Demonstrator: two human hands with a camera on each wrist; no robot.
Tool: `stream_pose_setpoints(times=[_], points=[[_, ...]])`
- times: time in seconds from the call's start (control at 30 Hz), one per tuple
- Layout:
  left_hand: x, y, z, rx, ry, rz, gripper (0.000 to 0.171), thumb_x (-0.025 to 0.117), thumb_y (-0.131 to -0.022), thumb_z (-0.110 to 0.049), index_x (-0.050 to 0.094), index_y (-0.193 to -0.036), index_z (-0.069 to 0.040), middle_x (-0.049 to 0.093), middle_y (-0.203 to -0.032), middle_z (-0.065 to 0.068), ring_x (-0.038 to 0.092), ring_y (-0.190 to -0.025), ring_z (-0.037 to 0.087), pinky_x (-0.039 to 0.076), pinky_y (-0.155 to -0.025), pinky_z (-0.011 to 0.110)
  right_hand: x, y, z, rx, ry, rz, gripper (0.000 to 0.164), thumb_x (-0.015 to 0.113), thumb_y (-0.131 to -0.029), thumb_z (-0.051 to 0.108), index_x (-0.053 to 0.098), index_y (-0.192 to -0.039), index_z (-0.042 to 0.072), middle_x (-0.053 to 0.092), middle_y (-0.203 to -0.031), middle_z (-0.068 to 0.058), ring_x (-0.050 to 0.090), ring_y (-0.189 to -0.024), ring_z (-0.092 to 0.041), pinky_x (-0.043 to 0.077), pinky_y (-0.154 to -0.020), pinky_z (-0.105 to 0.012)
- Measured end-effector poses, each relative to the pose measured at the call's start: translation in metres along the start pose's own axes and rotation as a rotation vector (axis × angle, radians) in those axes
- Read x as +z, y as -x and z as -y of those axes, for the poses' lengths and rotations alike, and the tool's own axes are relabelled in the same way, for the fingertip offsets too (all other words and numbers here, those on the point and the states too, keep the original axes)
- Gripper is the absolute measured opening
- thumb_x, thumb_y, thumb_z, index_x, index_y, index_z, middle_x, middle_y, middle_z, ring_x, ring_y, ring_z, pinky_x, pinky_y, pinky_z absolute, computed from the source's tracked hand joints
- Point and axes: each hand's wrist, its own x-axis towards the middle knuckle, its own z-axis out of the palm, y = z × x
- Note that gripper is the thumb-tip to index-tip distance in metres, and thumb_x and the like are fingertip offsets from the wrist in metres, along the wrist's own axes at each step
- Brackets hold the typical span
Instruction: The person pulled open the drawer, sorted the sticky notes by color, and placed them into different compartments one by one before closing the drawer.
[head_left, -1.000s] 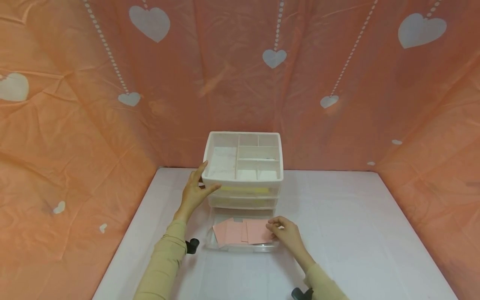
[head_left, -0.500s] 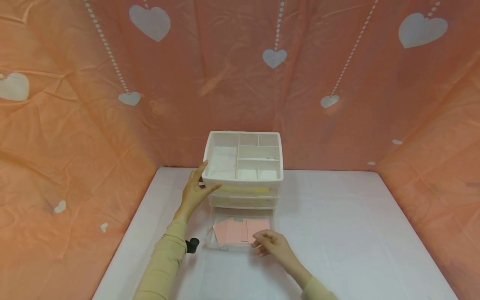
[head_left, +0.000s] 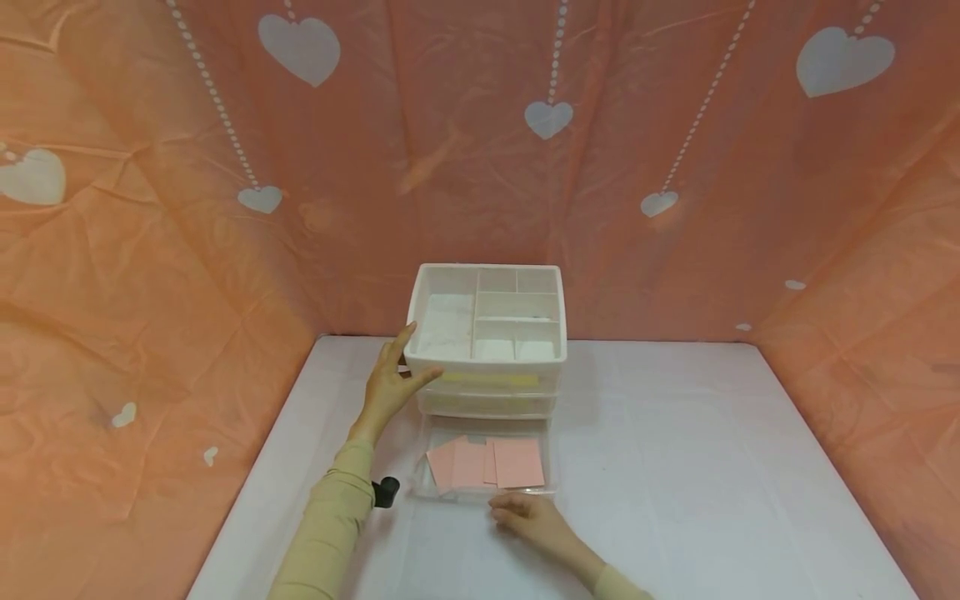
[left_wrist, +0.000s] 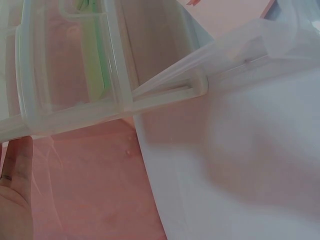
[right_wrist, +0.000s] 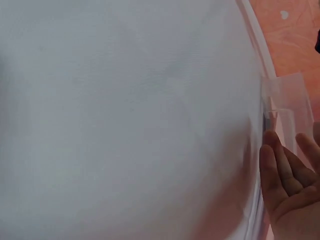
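Note:
A white desktop drawer unit (head_left: 486,363) with a divided top tray stands near the back of the table. Its clear bottom drawer (head_left: 553,477) is pulled out and holds several pink square paper pieces (head_left: 519,463). My left hand (head_left: 384,393) braces the unit's left front corner, fingers along the side and thumb at the front. In the left wrist view, fingers (left_wrist: 20,165) lie straight against its side. My right hand (head_left: 534,522) is at the front edge of the drawer, fingers loosely bent. The right wrist view has this hand (right_wrist: 292,187) beside a clear plastic part (right_wrist: 295,92).
Two upper drawers (head_left: 491,406) are closed, with yellow and green items (left_wrist: 96,55) showing through. White cloth covers the table (head_left: 675,467). An orange curtain (head_left: 480,192) with white hearts surrounds the back and sides. A black camera mount (head_left: 386,492) sticks out from the left wrist.
My right hand has left the right side of the pink papers and moved left and nearer, to the drawer's front edge. The left hand and the drawer unit stay put.

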Motion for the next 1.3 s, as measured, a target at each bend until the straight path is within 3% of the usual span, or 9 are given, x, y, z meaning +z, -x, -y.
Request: stream_pose_setpoints(times=[0.37,0.57,0.77,1.3], points=[[-0.001,0.000,-0.001,-0.012,-0.002,-0.005,0.085,0.077,-0.075,-0.033,0.028,-0.144,-0.039,0.045,-0.117,0.014,0.055,-0.098,0.027,0.054,-0.085,0.041,-0.001,-0.010,-0.004,-0.028,0.035,-0.061,0.037,0.056,-0.094,0.025,0.058,-0.124,0.003,0.062,-0.120,-0.019,0.067,-0.095,-0.019,0.053,-0.077,-0.018],[-0.001,0.000,0.000,-0.013,0.000,-0.010,0.086,0.078,-0.075,-0.032,0.029,-0.144,-0.038,0.046,-0.116,0.014,0.054,-0.097,0.026,0.054,-0.084,0.041,-0.006,-0.028,-0.003,-0.008,-0.060,-0.108,0.040,0.056,-0.093,0.021,0.054,-0.125,-0.004,0.060,-0.120,-0.025,0.065,-0.100,-0.030,0.055,-0.080,-0.024],[0.000,0.000,0.000,-0.002,-0.004,-0.014,0.086,0.078,-0.074,-0.032,0.029,-0.144,-0.037,0.046,-0.115,0.014,0.055,-0.096,0.025,0.055,-0.083,0.040,-0.011,-0.046,-0.003,0.057,-0.128,-0.155,0.043,0.055,-0.094,0.024,0.053,-0.127,-0.002,0.058,-0.123,-0.024,0.065,-0.101,-0.029,0.055,-0.083,-0.028],[-0.001,0.000,0.000,-0.007,-0.013,0.002,0.087,0.078,-0.074,-0.035,0.026,-0.144,-0.043,0.046,-0.116,0.012,0.053,-0.097,0.024,0.054,-0.085,0.040,-0.015,-0.076,-0.003,0.081,-0.221,-0.234,0.042,0.056,-0.093,0.025,0.054,-0.126,-0.002,0.054,-0.128,-0.023,0.061,-0.109,-0.030,0.051,-0.092,-0.035]])
